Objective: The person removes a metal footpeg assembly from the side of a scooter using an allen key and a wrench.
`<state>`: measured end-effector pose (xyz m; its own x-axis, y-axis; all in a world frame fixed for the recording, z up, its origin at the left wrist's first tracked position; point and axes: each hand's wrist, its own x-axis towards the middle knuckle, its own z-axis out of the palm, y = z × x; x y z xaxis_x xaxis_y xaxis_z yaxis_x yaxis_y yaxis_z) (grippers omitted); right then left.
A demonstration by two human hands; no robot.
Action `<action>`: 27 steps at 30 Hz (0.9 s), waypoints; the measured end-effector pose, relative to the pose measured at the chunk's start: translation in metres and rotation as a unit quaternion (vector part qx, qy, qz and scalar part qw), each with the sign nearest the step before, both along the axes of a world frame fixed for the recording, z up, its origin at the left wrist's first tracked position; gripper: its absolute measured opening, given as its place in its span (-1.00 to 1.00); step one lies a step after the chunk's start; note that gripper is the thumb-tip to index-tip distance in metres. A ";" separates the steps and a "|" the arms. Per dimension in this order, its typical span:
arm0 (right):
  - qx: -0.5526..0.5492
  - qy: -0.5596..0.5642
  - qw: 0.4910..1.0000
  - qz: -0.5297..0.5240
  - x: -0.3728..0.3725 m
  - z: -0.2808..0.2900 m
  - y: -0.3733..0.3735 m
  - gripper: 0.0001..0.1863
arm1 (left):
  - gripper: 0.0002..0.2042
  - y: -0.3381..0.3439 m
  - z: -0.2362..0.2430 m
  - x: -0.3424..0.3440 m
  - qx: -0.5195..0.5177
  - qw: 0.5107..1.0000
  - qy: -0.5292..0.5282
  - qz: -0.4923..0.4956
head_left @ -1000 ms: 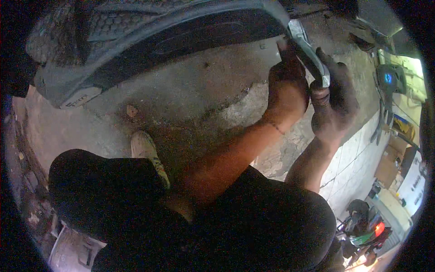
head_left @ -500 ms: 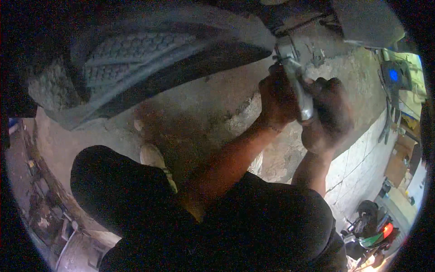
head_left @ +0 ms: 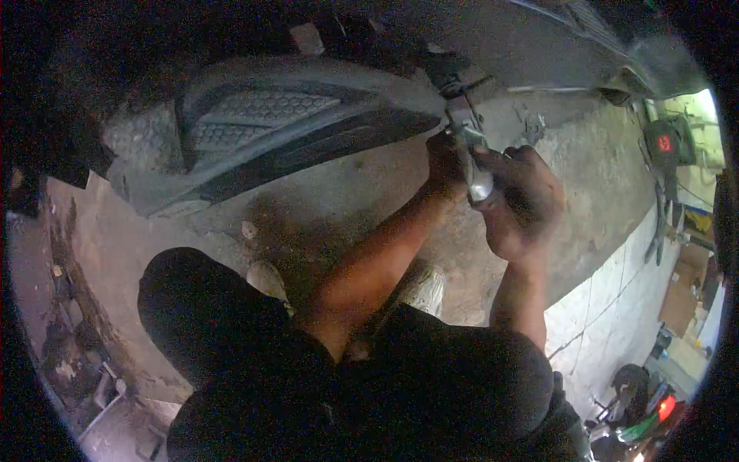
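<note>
A silver metal bar with a rounded end [head_left: 481, 187], shaped like a footrest, sticks out below the dark body of a motor scooter, near the tip of its textured grey footboard [head_left: 269, 115]. My left hand [head_left: 446, 163] is closed around the bar's left side, its fingers partly hidden behind the metal. From the right, my right hand [head_left: 525, 196] closes on the same bar. Its thumb side presses near the bar's upper part and its other fingers are curled. Any small part between those fingers is hidden.
My dark-clothed knees [head_left: 192, 308] and a pale shoe [head_left: 422, 289] are below my arms. Stained concrete floor [head_left: 346, 192] meets white tiles [head_left: 593, 308] at the right. Farther right are a cardboard box [head_left: 687, 286] and another motorbike [head_left: 635, 400] with a red light.
The view has shifted, so the scooter shows more fully and the bar and both hands sit farther left. Both hands stay at the bar; the lit display has turned from blue to red.
</note>
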<state>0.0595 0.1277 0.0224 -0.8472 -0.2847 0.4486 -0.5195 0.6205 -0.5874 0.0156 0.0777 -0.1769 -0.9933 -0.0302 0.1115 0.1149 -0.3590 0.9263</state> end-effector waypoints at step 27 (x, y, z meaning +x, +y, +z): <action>-0.053 -0.055 0.997 -0.020 0.008 -0.005 0.005 -0.66 | -0.44 -0.065 0.172 0.049 0.465 0.772 -0.396 -0.176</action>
